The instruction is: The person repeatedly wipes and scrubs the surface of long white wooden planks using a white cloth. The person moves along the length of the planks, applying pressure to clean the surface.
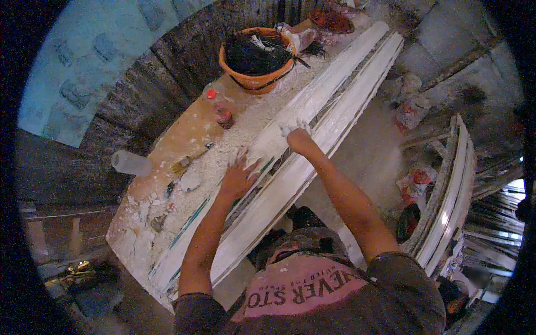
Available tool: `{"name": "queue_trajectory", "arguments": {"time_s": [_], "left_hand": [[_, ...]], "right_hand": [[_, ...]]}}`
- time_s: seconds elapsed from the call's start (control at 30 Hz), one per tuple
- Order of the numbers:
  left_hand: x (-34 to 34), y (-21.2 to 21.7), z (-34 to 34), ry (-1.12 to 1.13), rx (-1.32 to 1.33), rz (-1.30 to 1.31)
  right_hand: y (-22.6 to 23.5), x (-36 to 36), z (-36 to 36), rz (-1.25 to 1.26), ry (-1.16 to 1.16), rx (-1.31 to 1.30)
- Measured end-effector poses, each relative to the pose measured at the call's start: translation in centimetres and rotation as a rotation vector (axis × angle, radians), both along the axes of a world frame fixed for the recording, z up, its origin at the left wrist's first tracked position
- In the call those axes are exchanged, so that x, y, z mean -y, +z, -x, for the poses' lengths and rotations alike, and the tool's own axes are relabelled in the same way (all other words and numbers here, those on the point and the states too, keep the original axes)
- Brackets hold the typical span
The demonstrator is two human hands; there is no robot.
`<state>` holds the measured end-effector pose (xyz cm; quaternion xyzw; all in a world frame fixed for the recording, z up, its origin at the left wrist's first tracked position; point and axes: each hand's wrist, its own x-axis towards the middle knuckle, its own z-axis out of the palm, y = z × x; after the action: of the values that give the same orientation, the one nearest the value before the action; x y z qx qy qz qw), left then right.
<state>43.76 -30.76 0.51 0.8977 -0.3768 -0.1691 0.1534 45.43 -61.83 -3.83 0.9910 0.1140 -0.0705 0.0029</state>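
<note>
Two long white plaster-coated strips (290, 167) lie side by side, slanting from the near left to the far right. My left hand (240, 177) rests open with fingers spread on the left strip, whitened at the fingertips. Farther up, my right hand (298, 139) touches the same strip. Its fingers are bent together and caked in white; whatever they hold, if anything, is hidden. A green edge (201, 211) shows along the left strip's near part.
An orange bucket (258, 84) of dark fibres stands at the far side of the powder-covered board (167, 148). Nearby lie a red cap (211, 94), a brush (181, 166) and a whitish plastic container (132, 163). A curved white moulding (446, 206) leans at the right.
</note>
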Motion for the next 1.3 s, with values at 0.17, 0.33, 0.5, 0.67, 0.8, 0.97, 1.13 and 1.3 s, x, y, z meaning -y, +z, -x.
{"name": "queue_trajectory", "arguments": {"time_s": [0.17,0.33,0.5,0.67,0.8,0.97,1.13,1.3], "left_hand": [[-3.7,2.2,3.3,-0.040,0.018,-0.210],[-0.3,3.1,2.3,-0.193,0.019,-0.433],[9.7,1.2,-4.1,-0.273,0.151,-0.260],[17.1,-0.3,-7.7,-0.182,0.223,-0.035],[14.2,-0.8,-7.0,-0.041,0.132,-0.075],[3.7,0.7,-1.8,0.055,0.083,-0.304],[-5.3,3.5,5.3,0.269,0.022,-0.364],[-11.7,4.2,11.7,0.445,0.029,-0.429]], "right_hand": [[2.7,-6.9,6.4,-0.272,-0.017,0.006],[3.7,-12.4,9.4,-0.170,-0.219,0.001],[4.8,-0.1,2.5,-0.258,-0.006,-0.285],[6.4,10.4,-2.9,-0.075,-0.108,-0.185],[4.5,8.8,-2.1,-0.044,-0.274,0.131],[2.4,-1.5,3.1,-0.417,-0.299,0.136],[3.3,-9.8,8.4,-0.717,0.050,-0.022],[2.7,-9.1,7.3,-0.502,-0.101,0.032]]}}
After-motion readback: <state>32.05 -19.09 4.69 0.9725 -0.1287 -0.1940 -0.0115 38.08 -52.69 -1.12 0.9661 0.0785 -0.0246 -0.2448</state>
